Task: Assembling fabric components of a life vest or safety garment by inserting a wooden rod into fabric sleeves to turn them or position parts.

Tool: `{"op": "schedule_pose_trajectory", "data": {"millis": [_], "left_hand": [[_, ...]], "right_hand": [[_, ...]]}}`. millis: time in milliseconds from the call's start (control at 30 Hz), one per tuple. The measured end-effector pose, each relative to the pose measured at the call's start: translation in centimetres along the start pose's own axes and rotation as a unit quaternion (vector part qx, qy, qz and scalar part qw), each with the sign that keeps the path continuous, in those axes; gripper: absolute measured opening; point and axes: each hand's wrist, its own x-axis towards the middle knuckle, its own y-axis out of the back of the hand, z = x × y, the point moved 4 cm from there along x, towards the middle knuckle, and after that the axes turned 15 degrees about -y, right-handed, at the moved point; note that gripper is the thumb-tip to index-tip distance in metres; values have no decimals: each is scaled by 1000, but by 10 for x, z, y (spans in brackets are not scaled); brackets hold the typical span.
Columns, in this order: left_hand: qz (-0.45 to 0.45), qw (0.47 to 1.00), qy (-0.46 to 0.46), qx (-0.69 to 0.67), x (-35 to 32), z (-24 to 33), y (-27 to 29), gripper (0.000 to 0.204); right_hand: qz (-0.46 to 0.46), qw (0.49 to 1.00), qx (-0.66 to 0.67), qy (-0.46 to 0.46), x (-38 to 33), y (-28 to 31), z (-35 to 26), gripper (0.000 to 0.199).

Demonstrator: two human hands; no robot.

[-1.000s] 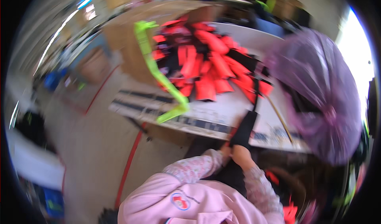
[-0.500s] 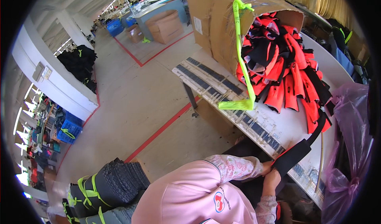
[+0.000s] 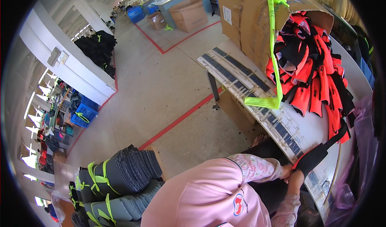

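Observation:
A black fabric piece [image 3: 312,159] with a red edge and a narrow black strap lies slanting over the front edge of the table [image 3: 299,124]. My left hand [image 3: 286,171] pinches its near end, and my right hand [image 3: 296,178] closes on that same end, pressed close against the left. The fingertips are partly hidden behind each other and the fabric. The piece's strap runs up to a heap of red-and-black fabric pieces [image 3: 317,82], which spills out of a large cardboard box [image 3: 245,22] lying on its side on the table.
A bright yellow-green strip [image 3: 275,54] hangs from the box. Purple plastic [image 3: 345,203] bunches at the table's right end. Left of me stand stacks of dark sheets [image 3: 132,170] tied with yellow-green strips. Farther off are a white pillar [image 3: 68,54], a blue crate [image 3: 85,110] and a cardboard box [image 3: 189,16].
The whole scene has shifted right in the picture, as my head view has turned. Both hands stay on the near end of the black fabric piece.

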Motion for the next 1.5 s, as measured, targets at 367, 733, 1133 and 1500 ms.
{"op": "schedule_pose_trajectory", "data": {"millis": [367,733,1133,1500], "left_hand": [[-10,1000,13,-6,-16,26,12,21],[79,985,95,-117,-18,44,-8,19],[29,995,77,-63,-17,50,-2,20],[140,981,70,-112,-16,12,-11,11]], "right_hand": [[162,926,-73,333,-36,21,-10,22],[-1,851,504,-146,-46,17,64,40],[147,963,204,-100,-30,36,51,25],[202,951,163,169,-33,62,19,32]]}}
